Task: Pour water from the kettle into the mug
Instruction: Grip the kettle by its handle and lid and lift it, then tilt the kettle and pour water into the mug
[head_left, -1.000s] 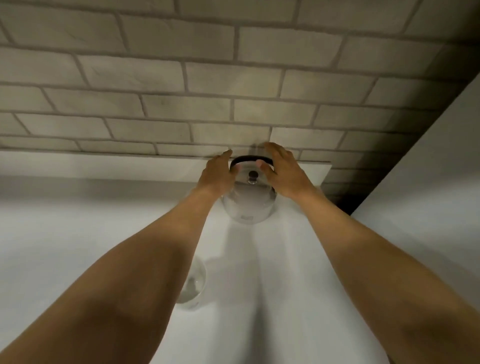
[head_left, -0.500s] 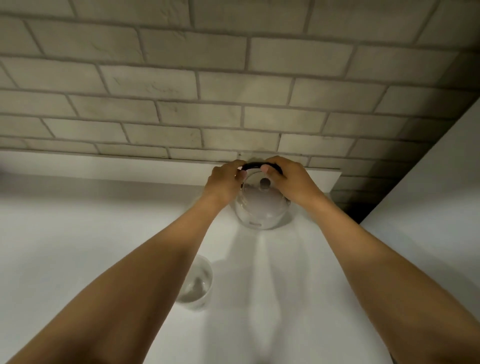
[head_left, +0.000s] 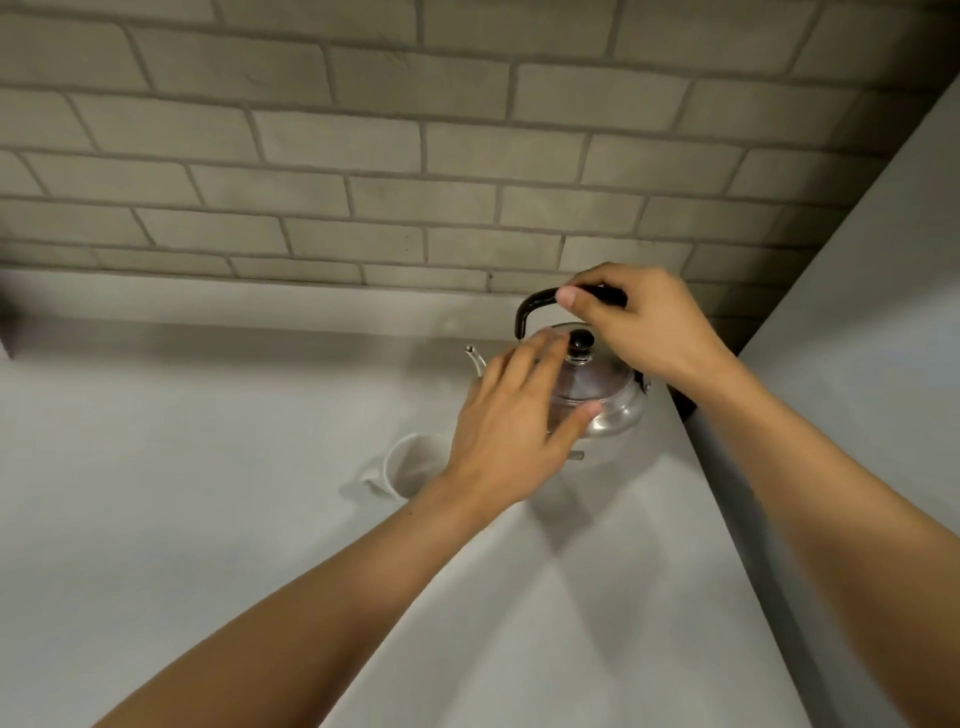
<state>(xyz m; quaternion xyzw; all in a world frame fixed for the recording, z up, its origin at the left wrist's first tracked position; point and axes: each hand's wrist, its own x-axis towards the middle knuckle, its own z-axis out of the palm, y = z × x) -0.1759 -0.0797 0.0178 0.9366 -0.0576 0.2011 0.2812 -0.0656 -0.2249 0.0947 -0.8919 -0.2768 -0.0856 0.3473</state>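
Observation:
A steel kettle (head_left: 608, 395) with a black knob and black arched handle hangs above the grey counter (head_left: 208, 493), its spout pointing left. My right hand (head_left: 644, 322) is closed around the top of the handle. My left hand (head_left: 514, 421) lies against the kettle's near left side with fingers spread, fingertips by the lid. A white mug (head_left: 410, 462) stands on the counter just below and left of the kettle, partly hidden by my left wrist.
A pale brick wall (head_left: 415, 156) runs along the back of the counter. A tall grey panel (head_left: 883, 364) closes off the right side, close to the kettle. A low ledge (head_left: 260, 296) sits at the foot of the wall.
The kettle has been lifted and carried toward me and the mug. My left hand let go of the handle and now rests on the kettle's side; the view swung left.

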